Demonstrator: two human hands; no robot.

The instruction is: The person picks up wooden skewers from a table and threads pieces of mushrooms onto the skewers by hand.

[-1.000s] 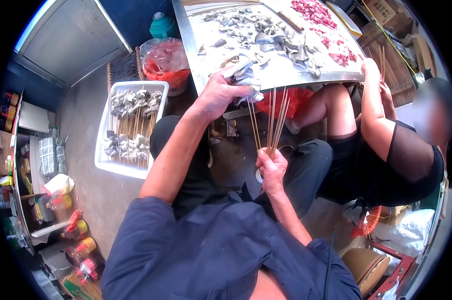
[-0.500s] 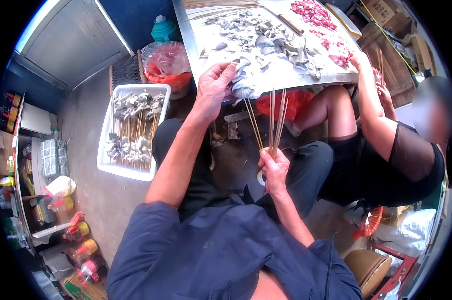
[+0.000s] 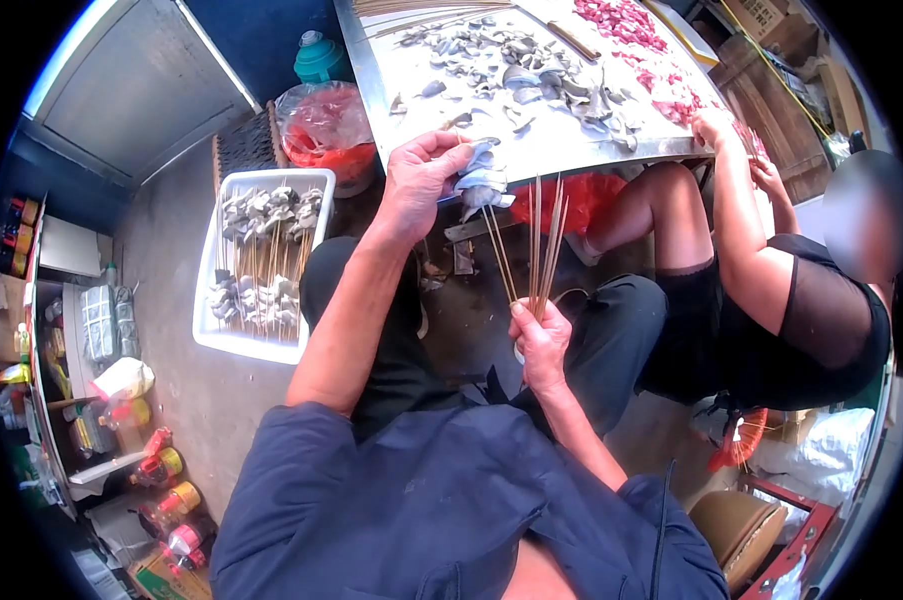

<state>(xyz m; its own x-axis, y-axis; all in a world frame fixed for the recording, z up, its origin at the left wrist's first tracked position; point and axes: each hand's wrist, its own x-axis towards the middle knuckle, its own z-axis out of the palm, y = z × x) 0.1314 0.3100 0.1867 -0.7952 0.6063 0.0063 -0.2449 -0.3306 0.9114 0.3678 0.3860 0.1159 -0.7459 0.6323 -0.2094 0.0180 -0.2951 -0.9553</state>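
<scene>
My left hand [image 3: 423, 182] pinches a curled grey-white food slice [image 3: 482, 155] at the top of a pair of skewers. More such slices [image 3: 483, 188] are threaded just below it. My right hand [image 3: 542, 345] is closed around the lower ends of those skewers and of several bare bamboo skewers [image 3: 545, 245], which fan upward. Beyond my hands, loose grey slices [image 3: 516, 60] lie spread on the metal-edged table [image 3: 426, 150]. What kind of food the slices are I cannot tell.
On the floor at left, a white tray [image 3: 204, 300] holds several loaded skewers. Behind it stands a bucket with a red plastic bag [image 3: 323, 140]. Red meat pieces [image 3: 626, 25], a knife [image 3: 573, 40] and bamboo skewers [image 3: 411, 8] lie on the table. A co-worker [image 3: 771, 300] sits at right, one hand by the meat.
My left hand has shifted slightly left, still on the slice at the skewer top. The skewers and my right hand have moved a little left. The co-worker's hands have moved slightly.
</scene>
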